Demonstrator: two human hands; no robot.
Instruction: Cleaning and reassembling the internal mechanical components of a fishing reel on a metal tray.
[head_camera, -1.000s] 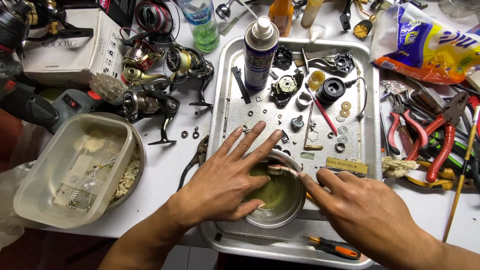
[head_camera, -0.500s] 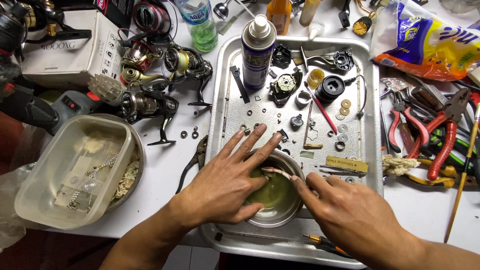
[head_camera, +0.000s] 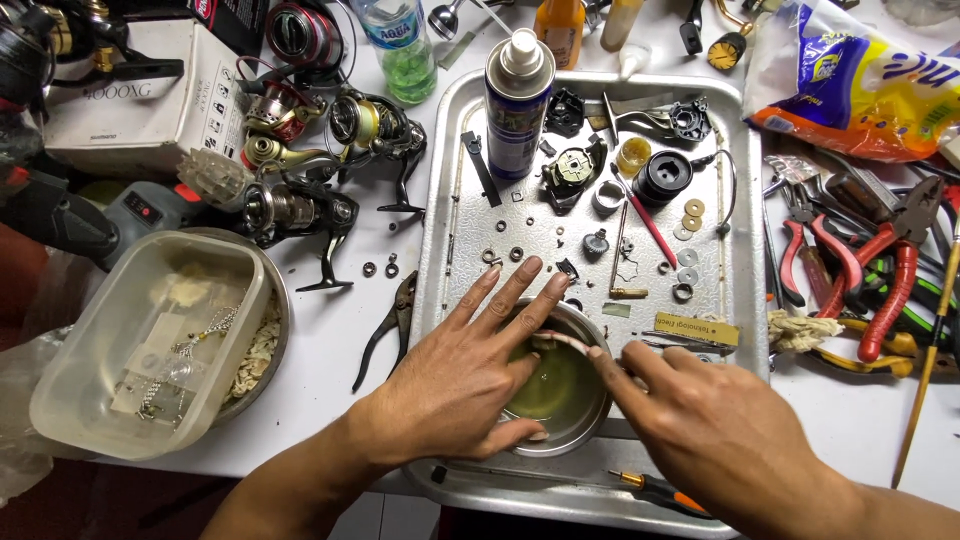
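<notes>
On the table, a metal tray (head_camera: 455, 180) carries a steel bowl (head_camera: 585, 425); left hand (head_camera: 460, 390) cups it with fingers spread, right hand (head_camera: 715, 430) pinches a small brush (head_camera: 560, 341).

A workshop table for fixing fishing reels. Crowded with reels (head_camera: 300, 205), red pliers (head_camera: 890, 270), a spray can (head_camera: 517, 100) and tiny metal parts on a tray (head_camera: 450, 200).

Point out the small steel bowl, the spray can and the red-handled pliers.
Small steel bowl (head_camera: 578, 425), head view: right inner wall.
Spray can (head_camera: 517, 110), head view: blue body.
Red-handled pliers (head_camera: 893, 290), head view: one red handle.
</notes>
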